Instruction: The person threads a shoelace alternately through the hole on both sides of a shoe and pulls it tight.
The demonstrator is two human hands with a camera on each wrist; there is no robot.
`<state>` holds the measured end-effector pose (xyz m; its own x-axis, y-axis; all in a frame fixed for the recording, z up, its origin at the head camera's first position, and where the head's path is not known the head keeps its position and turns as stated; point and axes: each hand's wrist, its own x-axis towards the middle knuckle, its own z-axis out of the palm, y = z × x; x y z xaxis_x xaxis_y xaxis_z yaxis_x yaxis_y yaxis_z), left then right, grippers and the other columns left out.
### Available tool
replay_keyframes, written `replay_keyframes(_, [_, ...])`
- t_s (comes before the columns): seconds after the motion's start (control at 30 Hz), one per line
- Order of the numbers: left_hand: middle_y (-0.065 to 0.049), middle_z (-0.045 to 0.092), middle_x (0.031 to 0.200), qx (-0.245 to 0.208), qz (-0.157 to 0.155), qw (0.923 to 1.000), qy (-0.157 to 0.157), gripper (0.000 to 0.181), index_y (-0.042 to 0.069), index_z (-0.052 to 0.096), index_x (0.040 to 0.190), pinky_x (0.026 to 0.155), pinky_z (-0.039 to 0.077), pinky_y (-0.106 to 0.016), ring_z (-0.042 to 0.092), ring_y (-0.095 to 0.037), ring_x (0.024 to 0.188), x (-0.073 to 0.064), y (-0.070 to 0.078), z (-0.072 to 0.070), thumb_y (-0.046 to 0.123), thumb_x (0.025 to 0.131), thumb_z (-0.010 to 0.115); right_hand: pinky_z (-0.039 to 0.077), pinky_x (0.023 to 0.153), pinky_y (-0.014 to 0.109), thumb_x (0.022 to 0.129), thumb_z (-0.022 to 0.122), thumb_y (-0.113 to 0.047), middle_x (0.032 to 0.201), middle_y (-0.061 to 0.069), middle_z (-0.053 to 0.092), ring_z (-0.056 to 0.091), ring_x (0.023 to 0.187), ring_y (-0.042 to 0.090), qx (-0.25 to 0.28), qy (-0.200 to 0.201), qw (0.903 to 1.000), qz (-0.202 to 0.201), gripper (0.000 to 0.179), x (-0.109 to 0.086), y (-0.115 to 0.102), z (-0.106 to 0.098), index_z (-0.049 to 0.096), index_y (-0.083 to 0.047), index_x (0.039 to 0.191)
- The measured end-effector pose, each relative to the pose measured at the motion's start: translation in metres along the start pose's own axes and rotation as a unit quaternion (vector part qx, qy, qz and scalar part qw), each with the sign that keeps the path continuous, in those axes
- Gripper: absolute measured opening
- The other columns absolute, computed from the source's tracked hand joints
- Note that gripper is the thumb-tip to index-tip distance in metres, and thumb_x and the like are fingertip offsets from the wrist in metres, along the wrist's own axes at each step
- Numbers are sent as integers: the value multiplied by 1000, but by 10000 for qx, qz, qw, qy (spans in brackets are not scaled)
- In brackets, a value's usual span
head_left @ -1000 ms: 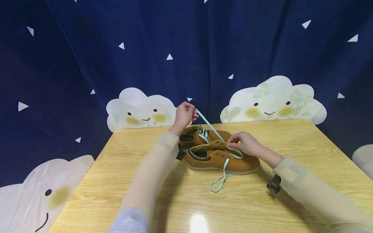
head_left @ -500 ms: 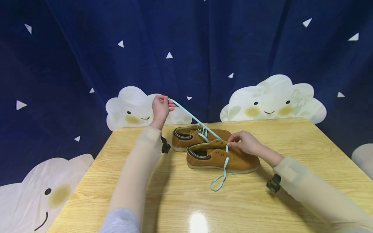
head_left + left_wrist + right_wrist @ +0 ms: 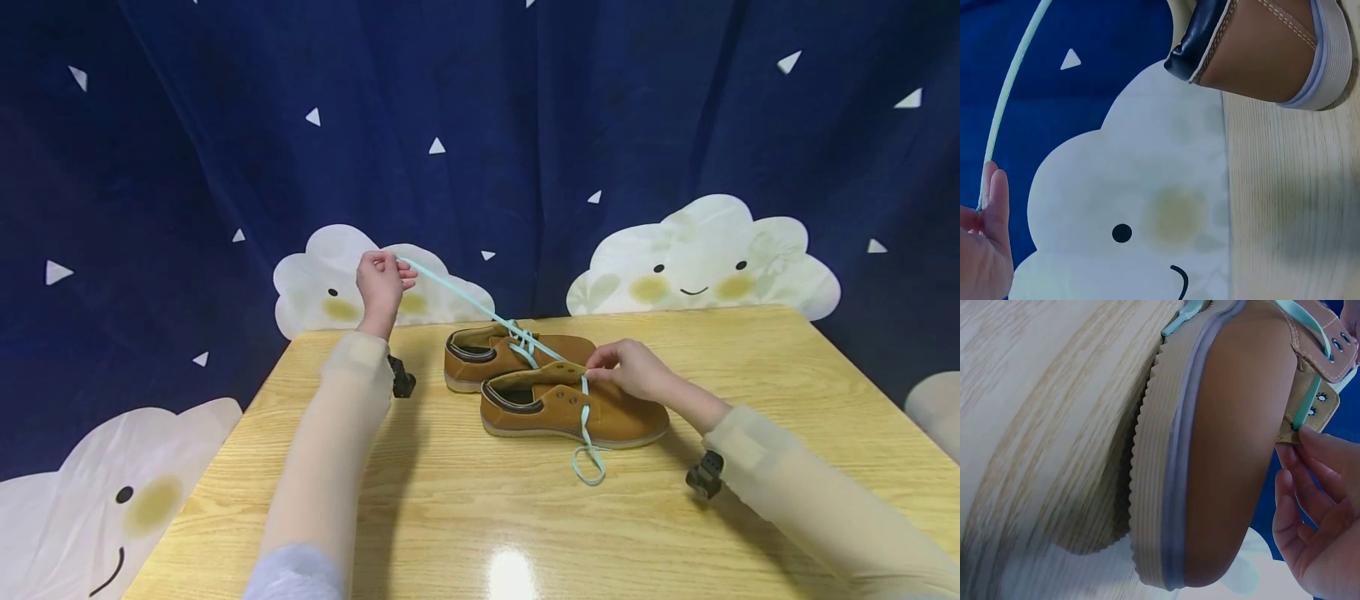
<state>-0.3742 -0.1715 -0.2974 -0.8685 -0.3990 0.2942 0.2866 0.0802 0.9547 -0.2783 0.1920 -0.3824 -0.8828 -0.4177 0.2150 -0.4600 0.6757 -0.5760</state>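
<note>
A brown shoe (image 3: 630, 421) lies on the table with its toe to the right. My left hand (image 3: 381, 287), raised at the back left, pinches a pale blue shoelace (image 3: 465, 293). The lace stretches taut from there to the shoe's far eyelet flap. At that flap (image 3: 1329, 411), my right hand (image 3: 633, 371) pinches the edge between thumb and fingers, right beside the eyelet the lace passes through. A short stretch of lace crosses the shoe's opening to the near flap. The other lace end (image 3: 590, 481) hangs over the near side and loops on the table.
A second brown shoe (image 3: 480, 367), its lace (image 3: 523, 346) tied, stands just behind the first. Both are on a wooden table (image 3: 450, 517). Behind the table's back edge hangs a dark blue curtain (image 3: 480, 100) with white clouds and triangles.
My left hand has moved left, drawing the lace through the far flap. The slack loop at that flap has pulled straight, and the near lace end has shortened. My right hand stays in place.
</note>
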Motion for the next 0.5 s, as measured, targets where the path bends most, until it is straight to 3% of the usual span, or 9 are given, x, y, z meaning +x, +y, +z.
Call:
replay_keyframes(0.17, [-8, 63, 79, -79, -99, 9999, -15, 11, 10, 47, 92, 56, 54, -21, 69, -22, 71, -2, -2, -2, 4, 100, 43, 43, 70, 35, 89, 72, -14, 79, -3, 68, 55, 75, 15, 46, 11, 10000, 26, 7, 0, 0, 1, 73, -9, 83])
replay_keyframes(0.3, [-6, 64, 86, -536, -405, 9974, -273, 11, 11, 48, 91, 52, 52, -20, 69, -21, 74, -7, -2, -1, 7, 101, 44, 44, 70, 34, 88, 73, -14, 79, -3, 69, 56, 75, 15, 56, 65, 9999, 58, 7, -1, 0, 1, 73, -10, 83])
replay_keyframes(0.4, [-7, 68, 89, -1371, -721, 9870, -433, 11, 6, 48, 93, 48, 50, -19, 66, -12, 62, -9, 0, 0, 7, 102, 41, 44, 71, 34, 88, 73, -14, 79, -3, 69, 57, 76, 15, 94, 91, 9999, 71, 7, -1, 1, 2, 74, -10, 83])
replay_keyframes(0.5, [-11, 70, 86, -2182, -1028, 9688, -573, 16, 1, 46, 96, 49, 51, -19, 66, -12, 57, -11, 5, 0, 7, 104, 34, 44, 71, 35, 88, 73, -13, 79, -3, 69, 57, 76, 15, 169, 115, 9998, 59, 6, -2, 2, 4, 74, -9, 83])
